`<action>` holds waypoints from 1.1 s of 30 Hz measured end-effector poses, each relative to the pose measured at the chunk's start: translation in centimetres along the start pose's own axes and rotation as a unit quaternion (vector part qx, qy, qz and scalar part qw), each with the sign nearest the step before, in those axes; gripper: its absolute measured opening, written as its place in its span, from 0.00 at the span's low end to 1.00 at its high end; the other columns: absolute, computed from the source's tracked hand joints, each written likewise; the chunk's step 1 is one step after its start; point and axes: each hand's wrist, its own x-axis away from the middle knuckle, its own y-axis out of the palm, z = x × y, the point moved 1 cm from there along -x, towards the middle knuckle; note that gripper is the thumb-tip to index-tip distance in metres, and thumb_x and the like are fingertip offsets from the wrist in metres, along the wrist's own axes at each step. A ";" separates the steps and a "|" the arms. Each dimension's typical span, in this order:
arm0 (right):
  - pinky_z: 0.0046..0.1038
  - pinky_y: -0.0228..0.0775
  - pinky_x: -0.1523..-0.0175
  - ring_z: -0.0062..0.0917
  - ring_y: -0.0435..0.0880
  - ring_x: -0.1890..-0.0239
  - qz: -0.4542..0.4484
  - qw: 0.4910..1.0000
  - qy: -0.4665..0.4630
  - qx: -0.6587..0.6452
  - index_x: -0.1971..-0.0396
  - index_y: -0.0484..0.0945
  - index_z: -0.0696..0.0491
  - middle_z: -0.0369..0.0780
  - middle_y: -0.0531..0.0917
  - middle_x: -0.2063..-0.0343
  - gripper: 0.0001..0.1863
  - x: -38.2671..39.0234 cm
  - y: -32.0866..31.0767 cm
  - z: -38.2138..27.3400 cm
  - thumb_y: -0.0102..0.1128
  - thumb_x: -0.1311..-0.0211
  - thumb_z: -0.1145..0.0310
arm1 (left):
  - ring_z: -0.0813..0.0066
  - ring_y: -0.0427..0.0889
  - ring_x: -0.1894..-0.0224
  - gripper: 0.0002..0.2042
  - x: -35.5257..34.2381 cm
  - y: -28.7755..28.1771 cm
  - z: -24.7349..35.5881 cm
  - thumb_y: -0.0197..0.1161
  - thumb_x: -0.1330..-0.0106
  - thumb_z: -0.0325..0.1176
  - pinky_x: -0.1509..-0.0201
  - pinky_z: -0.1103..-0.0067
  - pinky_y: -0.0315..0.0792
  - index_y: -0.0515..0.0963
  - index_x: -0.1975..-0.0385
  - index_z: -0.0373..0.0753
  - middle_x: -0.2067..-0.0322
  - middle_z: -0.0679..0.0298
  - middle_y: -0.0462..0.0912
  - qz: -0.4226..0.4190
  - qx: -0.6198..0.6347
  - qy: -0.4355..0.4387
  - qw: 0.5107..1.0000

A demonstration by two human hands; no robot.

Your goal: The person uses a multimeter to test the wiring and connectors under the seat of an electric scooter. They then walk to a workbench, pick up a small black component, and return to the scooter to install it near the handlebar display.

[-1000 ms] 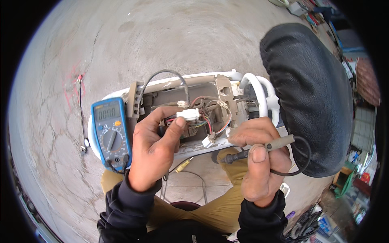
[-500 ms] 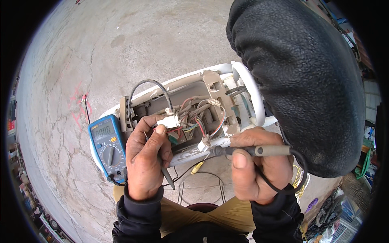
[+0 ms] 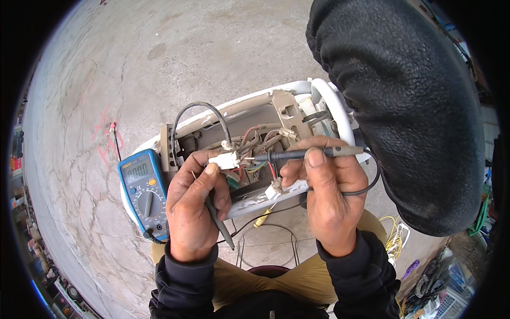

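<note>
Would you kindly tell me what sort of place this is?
Probably a repair workspace, judging by the blue multimeter, the exposed wiring in the white frame, and the cracked concrete floor.

Digits show on the grey screen (image 3: 136, 170) of the blue multimeter (image 3: 144, 190), small pale markings ring its dial (image 3: 149, 204), and red strokes (image 3: 104, 151), perhaps written characters too faint to read, mark the concrete floor (image 3: 223, 58)
</note>
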 end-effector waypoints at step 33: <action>0.33 0.87 0.52 0.37 0.89 0.52 -0.159 0.869 -0.354 0.307 0.42 0.75 0.59 0.52 0.82 0.47 0.19 1.9 0.3 -2.1 0.66 0.29 0.76 | 0.91 0.74 0.65 0.13 1.0 0.3 -0.7 0.66 0.25 0.20 0.62 0.88 0.70 0.78 0.43 0.28 0.57 0.63 0.87 -0.017 -0.132 0.125 0.983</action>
